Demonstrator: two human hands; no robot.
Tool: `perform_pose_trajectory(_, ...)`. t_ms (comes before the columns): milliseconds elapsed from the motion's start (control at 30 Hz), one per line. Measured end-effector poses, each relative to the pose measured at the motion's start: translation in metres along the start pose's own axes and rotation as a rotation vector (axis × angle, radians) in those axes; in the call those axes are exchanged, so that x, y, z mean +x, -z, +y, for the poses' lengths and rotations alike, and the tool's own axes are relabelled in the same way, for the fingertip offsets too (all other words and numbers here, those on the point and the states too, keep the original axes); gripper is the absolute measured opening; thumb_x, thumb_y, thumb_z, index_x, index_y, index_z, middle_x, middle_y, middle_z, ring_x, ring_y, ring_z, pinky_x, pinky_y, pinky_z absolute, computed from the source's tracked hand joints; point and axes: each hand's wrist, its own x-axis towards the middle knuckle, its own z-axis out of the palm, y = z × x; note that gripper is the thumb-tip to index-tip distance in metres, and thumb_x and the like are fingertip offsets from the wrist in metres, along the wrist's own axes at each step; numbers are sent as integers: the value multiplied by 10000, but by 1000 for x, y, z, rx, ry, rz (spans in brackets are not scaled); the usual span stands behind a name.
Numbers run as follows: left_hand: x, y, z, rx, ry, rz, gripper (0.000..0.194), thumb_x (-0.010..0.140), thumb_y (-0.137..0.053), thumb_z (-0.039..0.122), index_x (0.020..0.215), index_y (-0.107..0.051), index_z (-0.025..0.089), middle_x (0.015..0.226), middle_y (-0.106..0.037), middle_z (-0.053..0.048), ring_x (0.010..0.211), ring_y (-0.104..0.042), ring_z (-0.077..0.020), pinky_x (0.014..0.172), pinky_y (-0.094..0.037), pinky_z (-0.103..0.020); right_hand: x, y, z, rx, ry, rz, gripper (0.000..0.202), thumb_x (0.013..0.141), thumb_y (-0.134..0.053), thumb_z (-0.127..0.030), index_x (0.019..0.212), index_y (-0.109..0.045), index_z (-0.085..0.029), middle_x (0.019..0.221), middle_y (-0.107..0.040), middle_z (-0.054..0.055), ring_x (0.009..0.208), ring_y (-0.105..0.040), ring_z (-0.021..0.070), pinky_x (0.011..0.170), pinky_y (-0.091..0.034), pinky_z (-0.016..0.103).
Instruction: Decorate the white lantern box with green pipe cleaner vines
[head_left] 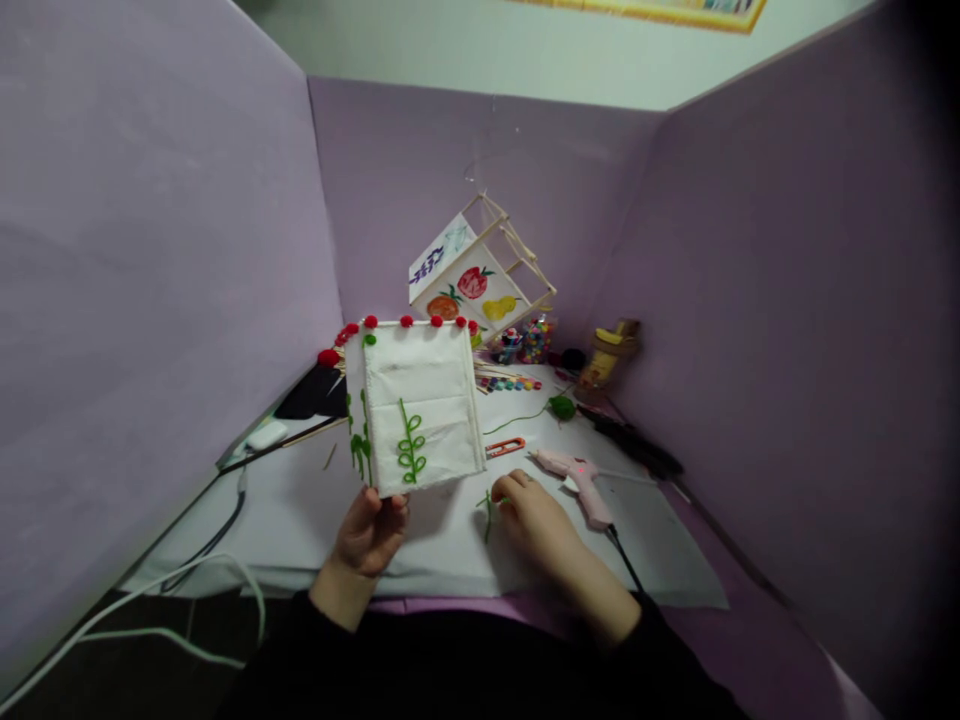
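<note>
My left hand is closed on the lower edge of a white box-shaped lantern, holding it tilted above the table. Red pompoms line its top edge, and a green yarn vine with looped leaves decorates the front panel. More green shapes show on its left side. Lower right of the lantern, my right hand has its fingers bent and pinched at short pieces of green yarn on the white table cover. The fingertips are partly hidden. A pink glue gun lies just right of this hand.
An orange utility knife lies behind the right hand. Farther back are a green yarn ball, paint pots and a jar of coloured pompoms. A painted stick-frame lantern hangs above. Purple partitions enclose the table; a white cable loops at left.
</note>
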Motion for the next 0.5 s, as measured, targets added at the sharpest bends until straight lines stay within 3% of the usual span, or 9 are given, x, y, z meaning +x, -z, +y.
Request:
perform_pose_trajectory(100, 0, -1, -1, 2, -6, 6, 147, 719, -708, 113, 806, -708, 231, 810, -741, 2, 740, -693, -141, 686, -572, -208, 12, -4, -3, -32, 9, -17, 264, 793, -479, -84, 897, -691, -203, 978, -622, 83, 932, -555, 208, 784, -410, 276)
perform_pose_trajectory(300, -1, -3, -3, 7, -18, 6, 133, 720, -713, 128, 816, -712, 220, 844, -745, -8, 748, -692, -138, 702, -562, -196, 25, -18, -4, -25, 15, -8, 223, 794, -488, -119, 776, -699, -190, 917, -628, 109, 936, -541, 244, 774, -421, 313)
perform_pose_trajectory(400, 0, -4, -3, 7, -22, -1, 135, 738, -691, 119, 820, -711, 225, 850, -744, -4, 750, -691, -141, 707, -564, -207, 25, -15, 1, 335, -105, 100, 185, 819, -476, -196, 788, -658, -194, 894, -635, 104, 895, -559, 232, 728, -441, 314)
perform_pose_trajectory(500, 0, -4, -3, 8, -22, -4, 138, 743, -683, 116, 827, -710, 222, 844, -746, -5, 737, -691, -141, 700, -566, -212, 21, -5, 2, 796, -255, 108, 321, 888, -368, -423, 945, -582, -191, 905, -653, 96, 645, -575, 174, 475, -393, 259)
